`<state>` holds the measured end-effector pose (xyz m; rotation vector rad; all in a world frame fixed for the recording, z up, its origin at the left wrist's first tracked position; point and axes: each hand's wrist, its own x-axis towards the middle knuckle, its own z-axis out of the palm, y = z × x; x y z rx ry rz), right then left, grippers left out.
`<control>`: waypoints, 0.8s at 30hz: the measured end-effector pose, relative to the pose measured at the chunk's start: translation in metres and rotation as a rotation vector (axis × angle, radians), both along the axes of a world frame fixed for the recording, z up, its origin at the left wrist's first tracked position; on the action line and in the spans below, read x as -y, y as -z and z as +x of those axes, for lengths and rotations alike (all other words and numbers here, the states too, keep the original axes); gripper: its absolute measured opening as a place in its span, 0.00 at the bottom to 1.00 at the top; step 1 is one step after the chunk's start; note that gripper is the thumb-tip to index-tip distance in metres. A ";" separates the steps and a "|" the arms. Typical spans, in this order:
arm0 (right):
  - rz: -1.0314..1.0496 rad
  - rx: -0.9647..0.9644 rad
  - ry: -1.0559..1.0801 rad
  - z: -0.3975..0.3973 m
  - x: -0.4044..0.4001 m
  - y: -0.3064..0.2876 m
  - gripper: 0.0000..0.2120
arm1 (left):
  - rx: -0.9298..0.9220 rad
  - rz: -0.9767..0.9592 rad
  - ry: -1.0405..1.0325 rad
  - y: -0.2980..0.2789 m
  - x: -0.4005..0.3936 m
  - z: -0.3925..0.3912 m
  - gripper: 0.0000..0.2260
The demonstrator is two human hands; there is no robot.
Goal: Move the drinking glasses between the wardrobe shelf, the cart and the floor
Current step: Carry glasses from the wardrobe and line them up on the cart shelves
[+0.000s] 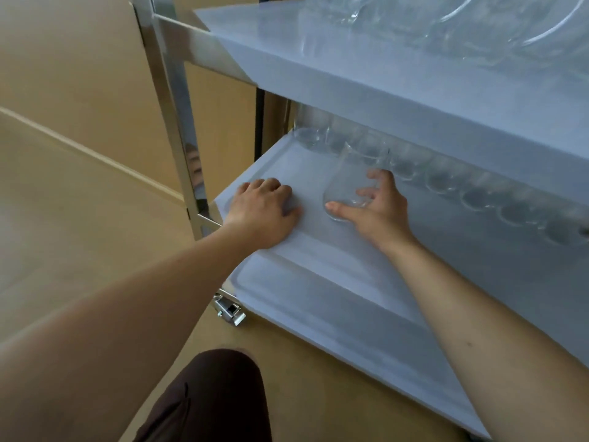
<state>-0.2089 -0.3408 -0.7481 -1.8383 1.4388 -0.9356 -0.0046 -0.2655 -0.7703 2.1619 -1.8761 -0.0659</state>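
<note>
Right fingers (371, 193) and thumb spread and curled round a clear glass (349, 183), gripping it low near its base, thumb across the near side, fingertips on the far side. Right hand (379, 208) low over the cart's middle shelf (315, 244), glass tilted a little, base at or just above the tray surface; cannot tell whether touching. Left fingers (271, 186) bent at the knuckles, close together, holding nothing; left hand (264, 212) resting palm-down on the same shelf near its front left corner, just beside the glass hand but apart from it. Behind the held glass, a row of glasses (446, 180) standing along the back edge of the middle shelf, blurred towards the right. More glassware (478, 23) up on the top shelf (350, 74), only partly in view. Bottom shelf (334, 314) below the arms. Chrome post (173, 122) at the cart's left corner, caster (229, 309) at its foot on the tan floor (79, 218). Dark-trousered knee (216, 397) at the lower edge.
</note>
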 end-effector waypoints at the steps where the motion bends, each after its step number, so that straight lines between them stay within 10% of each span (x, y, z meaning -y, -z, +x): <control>1: -0.011 -0.001 -0.015 0.009 0.007 0.001 0.43 | -0.003 -0.013 -0.002 0.003 0.000 0.001 0.22; 24: -0.134 0.166 0.006 0.133 0.095 0.024 0.40 | -0.008 -0.189 -0.081 0.018 0.003 -0.002 0.21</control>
